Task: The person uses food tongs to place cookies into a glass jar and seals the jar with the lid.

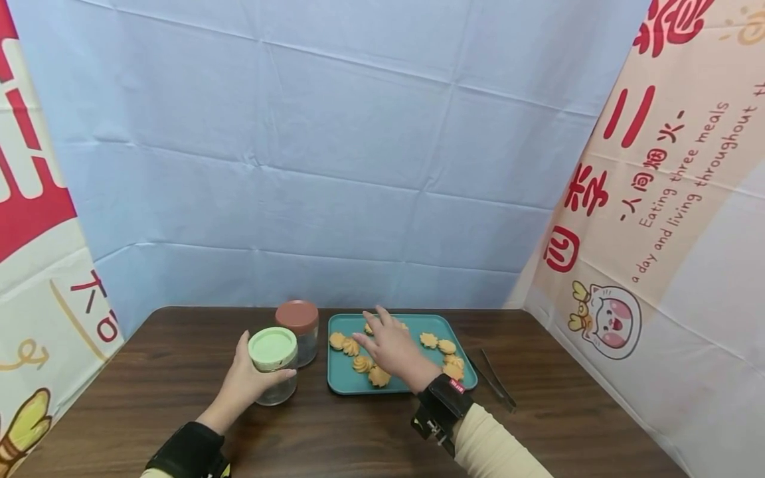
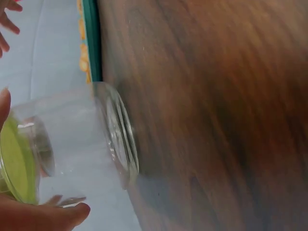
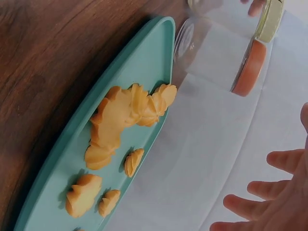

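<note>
My left hand grips a clear jar with a green lid, its thumb and fingers around the upper part. The jar stands upright at the table, and nothing shows inside it in the left wrist view, where its clear wall is close. Over the teal tray hovers my right hand, fingers spread, holding nothing. Golden piped cookies lie on the tray. The right wrist view shows my right-hand fingers apart from the cookies.
Just behind the green-lidded jar stands a second clear jar with a reddish-brown lid. Metal tongs lie right of the tray on the dark wooden table. Pale cloth hangs behind, with printed cloth on both sides.
</note>
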`<action>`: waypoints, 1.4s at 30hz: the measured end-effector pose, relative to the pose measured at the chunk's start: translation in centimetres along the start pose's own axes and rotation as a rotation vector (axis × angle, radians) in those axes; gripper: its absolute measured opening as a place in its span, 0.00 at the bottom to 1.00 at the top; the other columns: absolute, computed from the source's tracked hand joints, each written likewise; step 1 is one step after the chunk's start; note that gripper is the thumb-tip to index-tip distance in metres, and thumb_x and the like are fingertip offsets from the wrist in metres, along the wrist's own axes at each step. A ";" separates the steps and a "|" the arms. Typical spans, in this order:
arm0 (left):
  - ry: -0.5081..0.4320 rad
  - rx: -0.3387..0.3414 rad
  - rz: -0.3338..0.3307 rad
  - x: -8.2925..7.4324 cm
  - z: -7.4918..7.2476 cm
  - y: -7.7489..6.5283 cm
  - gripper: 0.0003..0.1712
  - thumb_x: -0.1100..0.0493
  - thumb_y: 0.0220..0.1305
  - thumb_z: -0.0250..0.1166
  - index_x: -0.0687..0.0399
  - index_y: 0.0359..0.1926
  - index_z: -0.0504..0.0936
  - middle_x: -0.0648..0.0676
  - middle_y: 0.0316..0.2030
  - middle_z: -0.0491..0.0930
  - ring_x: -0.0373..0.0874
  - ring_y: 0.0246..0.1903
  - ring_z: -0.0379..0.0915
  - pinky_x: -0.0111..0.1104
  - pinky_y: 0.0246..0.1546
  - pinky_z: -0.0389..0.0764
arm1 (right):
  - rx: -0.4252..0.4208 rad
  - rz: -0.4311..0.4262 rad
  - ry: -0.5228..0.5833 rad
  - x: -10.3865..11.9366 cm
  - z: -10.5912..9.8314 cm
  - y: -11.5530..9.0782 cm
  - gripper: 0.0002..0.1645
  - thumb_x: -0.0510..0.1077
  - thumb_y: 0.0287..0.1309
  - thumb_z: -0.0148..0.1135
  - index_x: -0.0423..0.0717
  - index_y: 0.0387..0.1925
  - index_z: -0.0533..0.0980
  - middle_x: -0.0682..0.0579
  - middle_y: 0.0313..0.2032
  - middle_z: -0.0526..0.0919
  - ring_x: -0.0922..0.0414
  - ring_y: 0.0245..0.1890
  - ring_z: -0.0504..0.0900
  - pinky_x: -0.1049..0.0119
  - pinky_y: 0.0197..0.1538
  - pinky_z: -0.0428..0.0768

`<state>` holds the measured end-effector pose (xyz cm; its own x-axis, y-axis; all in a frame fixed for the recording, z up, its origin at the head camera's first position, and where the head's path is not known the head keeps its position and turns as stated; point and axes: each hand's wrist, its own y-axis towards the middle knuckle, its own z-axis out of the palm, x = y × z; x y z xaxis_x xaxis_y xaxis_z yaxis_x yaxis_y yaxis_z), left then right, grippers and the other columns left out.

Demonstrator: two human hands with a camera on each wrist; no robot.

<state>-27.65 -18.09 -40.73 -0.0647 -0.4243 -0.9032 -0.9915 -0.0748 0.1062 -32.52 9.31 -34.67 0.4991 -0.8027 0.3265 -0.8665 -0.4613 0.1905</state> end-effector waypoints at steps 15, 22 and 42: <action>-0.051 -0.021 0.036 -0.7 3.2 0.8 0.62 0.52 0.49 0.78 0.71 0.68 0.43 0.74 0.58 0.61 0.66 0.57 0.65 0.56 0.52 0.70 | 0.009 -0.037 -0.020 0.7 0.4 0.4 0.38 0.61 0.73 0.44 0.42 0.72 0.60 0.36 0.72 0.55 0.36 0.69 0.58 0.40 0.63 0.64; -0.046 -0.021 0.038 -0.5 4.1 1.5 0.62 0.50 0.49 0.78 0.72 0.69 0.44 0.73 0.59 0.60 0.66 0.57 0.65 0.56 0.52 0.70 | 0.022 -0.043 -0.034 1.4 0.6 0.6 0.37 0.61 0.73 0.44 0.44 0.72 0.60 0.38 0.71 0.56 0.38 0.68 0.59 0.42 0.64 0.64; -0.082 0.020 0.068 -0.3 4.6 2.2 0.59 0.47 0.54 0.74 0.69 0.70 0.46 0.70 0.60 0.59 0.61 0.55 0.68 0.52 0.50 0.73 | 0.024 -0.115 -0.101 4.9 3.1 2.3 0.37 0.62 0.70 0.48 0.44 0.71 0.62 0.39 0.67 0.63 0.42 0.66 0.64 0.48 0.63 0.69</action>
<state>-30.36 -14.00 -42.16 -0.1404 -0.3525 -0.9252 -0.9865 -0.0297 0.1611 -32.09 3.12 -35.48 0.5934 -0.7773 0.2090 -0.8041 -0.5603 0.1989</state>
